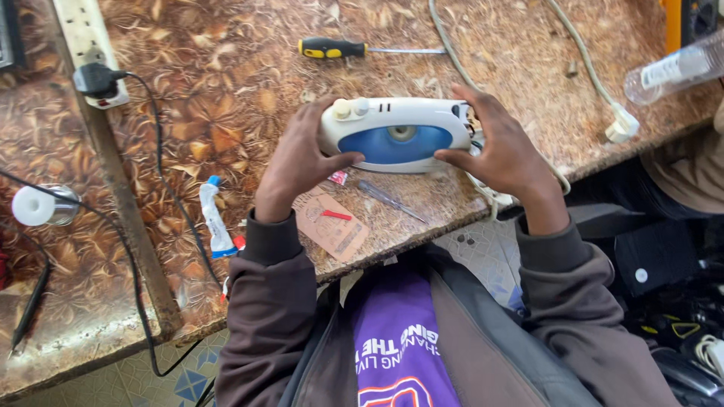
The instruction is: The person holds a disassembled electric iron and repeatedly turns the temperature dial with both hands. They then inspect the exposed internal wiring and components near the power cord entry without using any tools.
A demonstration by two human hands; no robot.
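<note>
1. At the near edge of the worktop: white and blue electric iron, held flat just above the surface between both hands.
2. Left hand clasping the knob end, fingers closed over the top, thumb across the front.
3. Right hand clasping the cord end, fingers curled around the body.
4. Just beneath the iron: small clear-handled screwdriver, brown card with a red mark.
5. Left of the card: white tube with blue cap, lying flat.
6. Beyond the iron: yellow and black screwdriver, well apart.
7. Far right: white plug on a grey cord, clear plastic bottle.
8. Far left: black plug in a white power strip, black cable trailing off the edge, white roll.
9. Surface brown with a leaf pattern, worn at the edges; patterned tile floor below.
</note>
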